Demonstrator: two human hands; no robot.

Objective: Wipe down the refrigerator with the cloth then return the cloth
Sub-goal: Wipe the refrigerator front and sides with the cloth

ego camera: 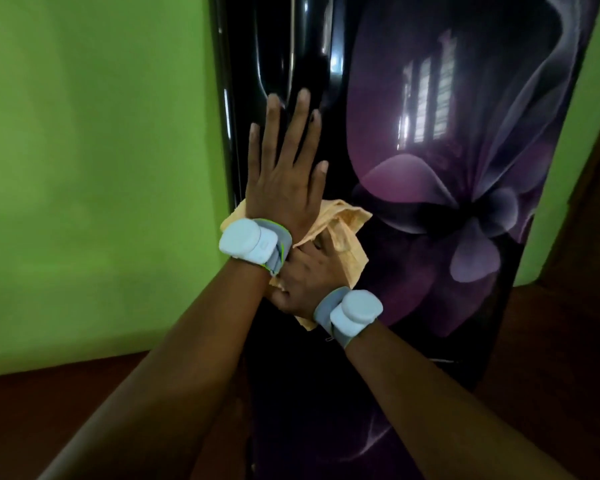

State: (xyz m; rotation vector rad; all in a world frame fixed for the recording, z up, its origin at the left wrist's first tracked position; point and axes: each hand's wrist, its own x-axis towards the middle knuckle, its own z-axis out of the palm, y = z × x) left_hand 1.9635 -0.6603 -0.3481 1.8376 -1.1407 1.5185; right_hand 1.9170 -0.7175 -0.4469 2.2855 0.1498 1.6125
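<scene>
1. Green wall (90, 168) and dark red floor (49, 403) lie left of the hands.
2. One glossy black refrigerator (447, 202) with a purple flower print stands in front.
3. The left hand (284, 178), fingers straight and spread, lies flat on its door.
4. The right hand (305, 275), just under it, presses one orange cloth (347, 233) on the door; its fingers are hidden.
5. Two grey wristbands (347, 317), one on each wrist.

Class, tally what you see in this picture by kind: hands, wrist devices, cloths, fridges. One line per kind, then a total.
Hands: 2, left hand and right hand
Wrist devices: 2, left device and right device
Cloths: 1, orange cloth
Fridges: 1, fridge
Total: 6
</scene>
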